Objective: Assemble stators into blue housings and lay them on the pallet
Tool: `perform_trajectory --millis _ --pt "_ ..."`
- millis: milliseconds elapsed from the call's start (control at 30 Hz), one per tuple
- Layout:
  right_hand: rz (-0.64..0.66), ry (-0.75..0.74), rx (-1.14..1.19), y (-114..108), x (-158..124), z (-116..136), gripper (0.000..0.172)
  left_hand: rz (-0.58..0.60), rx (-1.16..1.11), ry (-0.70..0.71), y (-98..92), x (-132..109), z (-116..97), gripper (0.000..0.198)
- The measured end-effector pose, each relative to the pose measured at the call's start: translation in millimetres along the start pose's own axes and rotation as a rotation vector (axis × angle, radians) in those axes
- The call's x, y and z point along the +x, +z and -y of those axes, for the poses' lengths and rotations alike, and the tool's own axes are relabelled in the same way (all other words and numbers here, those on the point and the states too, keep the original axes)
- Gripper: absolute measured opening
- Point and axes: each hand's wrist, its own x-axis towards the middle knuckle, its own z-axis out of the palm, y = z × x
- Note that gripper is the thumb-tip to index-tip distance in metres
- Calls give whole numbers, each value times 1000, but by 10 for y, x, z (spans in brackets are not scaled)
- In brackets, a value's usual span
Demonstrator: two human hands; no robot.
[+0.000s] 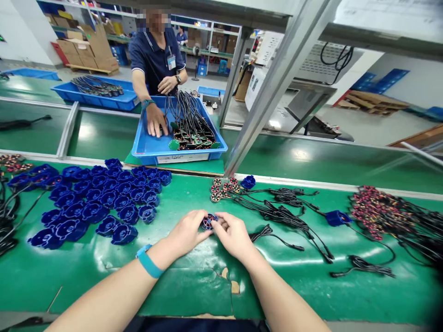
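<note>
Both hands gripped one small round part (209,222) low over the green tabletop (194,286), left hand (187,233) and right hand (234,236) pinching its sides. Left of the part lay blue housings (100,203); right of it, black cables (284,216). Beyond the part, another person's hand (157,122) rested in a blue tray (148,150).

Open worktop (187,286) runs between the near edge and the left hand (187,233) and right hand (233,235). Left: a packed field of blue housings (100,198) blocks passage. Right: tangled black cables (287,216) and wired coils (377,207) cover the surface. Ahead: a clear strip, then a slanted metal post (273,83).
</note>
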Motion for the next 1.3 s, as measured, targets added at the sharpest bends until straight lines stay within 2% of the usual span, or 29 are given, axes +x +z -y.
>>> perform_trajectory --millis 100,233,400,567,667,767,900,1000,1067,1167,1233,1300 --pt "34 125 63 65 86 -6 19 15 35 23 7 -3 7 38" --pt "-27 204 53 119 155 -42 4 12 106 67 -2 -5 6 42" --pt "-62 204 -55 130 189 -18 11 19 161 108 -3 -4 18 39" --pt "-69 192 -115 89 185 54 10 2 228 217 -4 12 1 35" --pt "-70 107 -222 22 129 105 13 -35 267 249 -19 38 12 33" --pt "-73 -23 -328 -61 51 149 22 -11 283 246 -23 91 106 34" --pt "9 -122 -305 -108 -54 191 36 32 290 259 -11 123 225 37" --pt "33 -82 -313 -78 -105 214 46 63 254 261 -44 78 192 42" --pt "19 -62 -290 -83 -149 233 40 100 208 241 -81 38 131 59" --pt "29 23 -105 -272 -298 271 28 88 203 208 -142 17 90 93" --pt "67 178 99 -585 -453 290 30 -32 304 172 -189 45 139 92" --pt "98 287 245 -1054 -601 288 37 -208 477 38 -249 89 245 80"
